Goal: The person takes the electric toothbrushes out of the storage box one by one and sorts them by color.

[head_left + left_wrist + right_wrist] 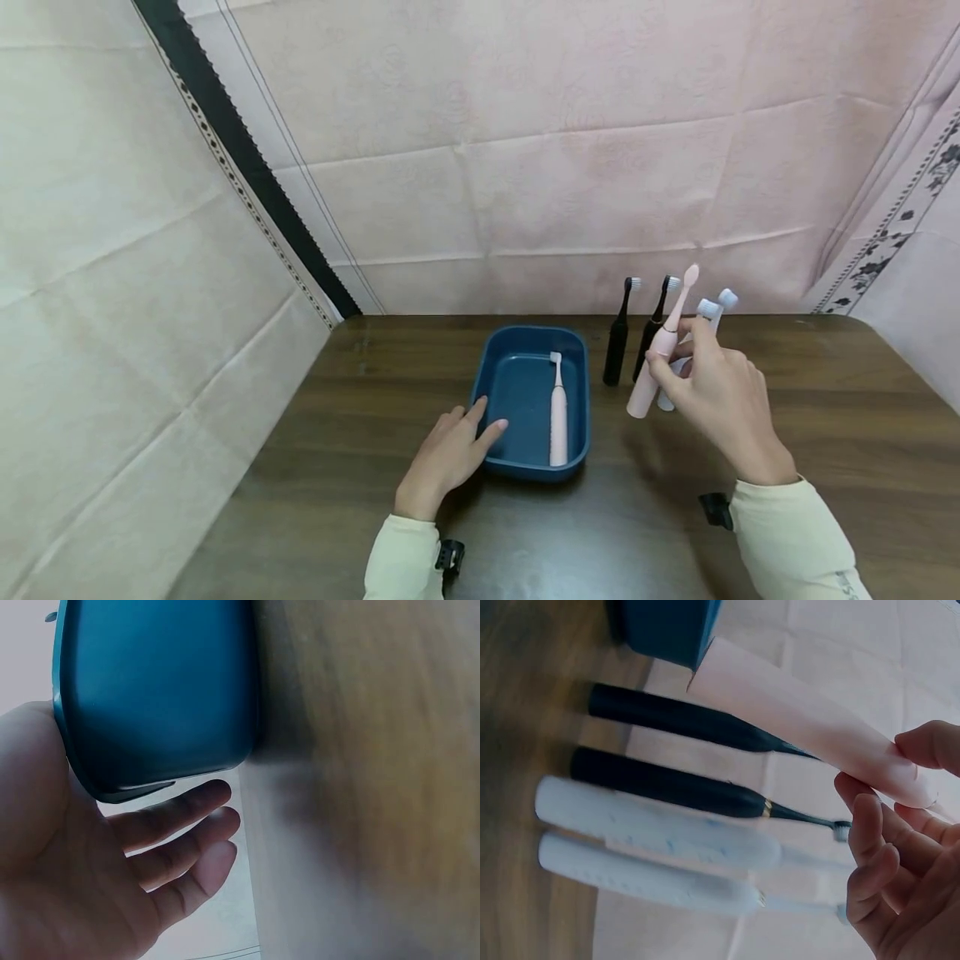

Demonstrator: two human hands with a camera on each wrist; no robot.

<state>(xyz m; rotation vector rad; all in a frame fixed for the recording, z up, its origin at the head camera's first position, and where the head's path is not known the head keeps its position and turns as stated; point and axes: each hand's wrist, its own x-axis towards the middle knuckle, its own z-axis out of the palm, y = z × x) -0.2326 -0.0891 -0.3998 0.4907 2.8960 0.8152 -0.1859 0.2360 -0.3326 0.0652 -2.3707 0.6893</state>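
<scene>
My right hand pinches a pink electric toothbrush between thumb and fingers, near the top of its handle. It is tilted, brush head up, and held above the table. In the right wrist view the toothbrush slants across the top, its base clear of the table. My left hand rests at the left rim of a blue bin, thumb over the edge. Three fingers extend loosely beside the bin's wall in the left wrist view. Another pink electric toothbrush lies inside the bin, along its right side.
Two black electric toothbrushes stand upright right of the bin. Beside them are two white ones, partly hidden behind my right hand in the head view. Pale cloth hangs behind the wooden table.
</scene>
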